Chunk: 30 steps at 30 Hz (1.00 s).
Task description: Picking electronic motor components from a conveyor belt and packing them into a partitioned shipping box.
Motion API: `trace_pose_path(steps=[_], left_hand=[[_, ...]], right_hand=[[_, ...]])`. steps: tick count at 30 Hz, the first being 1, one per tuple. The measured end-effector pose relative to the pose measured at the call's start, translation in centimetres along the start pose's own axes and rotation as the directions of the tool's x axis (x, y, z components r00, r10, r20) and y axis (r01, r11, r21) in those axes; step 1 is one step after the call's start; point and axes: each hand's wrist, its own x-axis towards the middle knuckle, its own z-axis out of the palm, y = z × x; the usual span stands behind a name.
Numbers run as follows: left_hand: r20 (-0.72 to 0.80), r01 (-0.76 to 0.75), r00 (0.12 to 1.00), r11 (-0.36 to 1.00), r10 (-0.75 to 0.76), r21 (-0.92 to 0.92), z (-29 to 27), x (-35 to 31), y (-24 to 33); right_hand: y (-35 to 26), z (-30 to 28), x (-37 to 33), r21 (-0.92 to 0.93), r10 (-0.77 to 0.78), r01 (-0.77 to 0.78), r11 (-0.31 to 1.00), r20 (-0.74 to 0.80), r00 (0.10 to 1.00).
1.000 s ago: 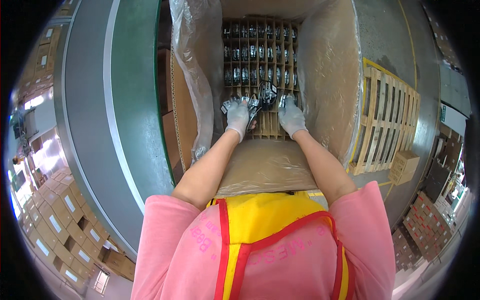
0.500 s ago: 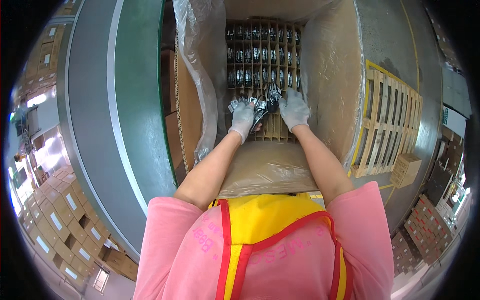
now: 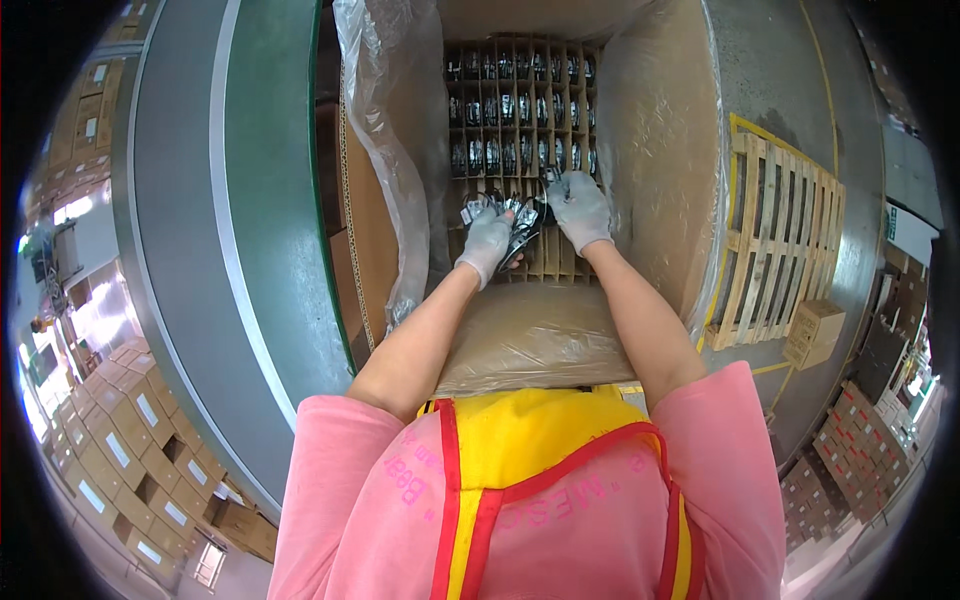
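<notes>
In a big carton lined with clear plastic, a cardboard divider grid (image 3: 540,262) holds rows of shiny silver and black metal parts (image 3: 492,155), one to a narrow cell. My left hand (image 3: 487,243), in a whitish glove, is closed around several of these silver-and-black parts (image 3: 524,222), bunched over the grid's near left cells. My right hand (image 3: 580,208), gloved the same way, is closed on one black-and-silver part (image 3: 552,177) at the grid's near middle. The glove covers most of that part, and its exact kind cannot be made out.
A green and grey conveyor-like surface (image 3: 270,230) runs along the left. The plastic liner (image 3: 405,180) hangs over the carton's left wall. To the right, a wooden pallet (image 3: 780,235) and a small carton (image 3: 813,333) are on the floor. Stacked cartons (image 3: 125,450) stand at far left.
My right hand has moved slightly left and farther away, and its fingers now cover the part that was plainly visible beside it. My left hand keeps its bunch, nearly still.
</notes>
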Motion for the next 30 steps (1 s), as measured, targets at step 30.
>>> trace_pose_path(steps=[30], left_hand=[[-0.067,0.013,0.998,0.998,-0.017,-0.054,-0.3,0.7,-0.8]], right_hand=[[2.2,-0.7,-2.0,-0.105,0.028,-0.039,0.994,-0.106,0.994]])
